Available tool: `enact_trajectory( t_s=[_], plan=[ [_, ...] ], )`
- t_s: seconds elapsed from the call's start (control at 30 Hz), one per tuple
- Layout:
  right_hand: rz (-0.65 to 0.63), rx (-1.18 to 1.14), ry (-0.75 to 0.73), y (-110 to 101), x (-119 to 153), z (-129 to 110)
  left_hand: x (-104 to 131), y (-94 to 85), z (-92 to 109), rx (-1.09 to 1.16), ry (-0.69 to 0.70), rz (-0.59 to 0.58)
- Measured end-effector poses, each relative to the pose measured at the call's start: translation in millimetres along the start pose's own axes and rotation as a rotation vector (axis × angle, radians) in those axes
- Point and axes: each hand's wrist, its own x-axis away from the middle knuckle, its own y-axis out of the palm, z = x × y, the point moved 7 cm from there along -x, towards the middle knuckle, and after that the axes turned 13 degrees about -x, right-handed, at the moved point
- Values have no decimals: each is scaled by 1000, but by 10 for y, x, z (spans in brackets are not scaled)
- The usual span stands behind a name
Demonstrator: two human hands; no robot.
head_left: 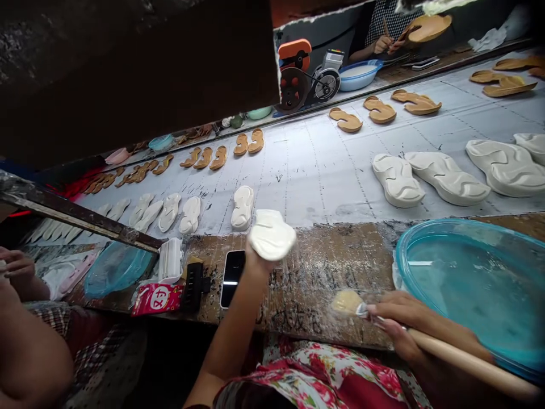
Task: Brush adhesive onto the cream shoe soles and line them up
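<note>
My left hand (258,263) grips a white moulded sole (272,236) from below, raised over the edge of the wooden ledge. Its top surface looks wet and glossy; most of my fingers are hidden beneath it. Closed around a brush (348,303) is my right hand (419,326), with the pale bristles over the ledge and the long wooden handle (472,363) slanting to the lower right. Beyond that hand stands a turquoise basin (409,227) of bluish liquid. Another white sole (242,207) lies on the belt just behind the held one.
The pale belt (293,170) carries several white soles (398,180) and tan soles (346,120). On the ledge (315,267) lie a phone (233,278), a black clip (195,287) and a red packet (157,298). A slanted bar (85,213) crosses at left. Co-workers' hands (383,44) show at the far side and left.
</note>
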Motion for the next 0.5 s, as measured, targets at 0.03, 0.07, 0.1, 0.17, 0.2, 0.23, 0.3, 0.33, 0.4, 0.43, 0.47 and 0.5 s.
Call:
enact_trajectory(
  t_s=[0.03,0.07,0.1,0.17,0.2,0.23,0.3,0.33,0.4,0.43,0.47,0.5],
  plan=[
    [64,21,68,-73,33,42,-107,-77,156,31,7,13],
    [121,43,138,-134,69,85,-217,-161,314,63,38,41],
    [162,61,193,-179,106,122,-323,-241,450,94,79,67],
    [184,99,245,-226,176,181,-487,-416,555,132,95,161],
    [180,115,251,-244,212,213,-527,-485,536,141,86,201],
    [166,128,247,-262,249,248,-530,-535,485,143,69,228],
    [107,159,236,-300,330,335,-406,-561,373,130,39,235],
    [73,178,230,-328,372,378,-278,-540,352,117,35,217],
    [36,221,216,-414,440,442,85,-455,455,85,73,156],
    [34,243,214,-468,461,462,295,-410,585,77,127,126],
    [43,262,217,-523,471,473,519,-365,805,11,276,97],
    [59,269,233,-573,469,481,726,-330,992,-48,379,79]
  ],
)
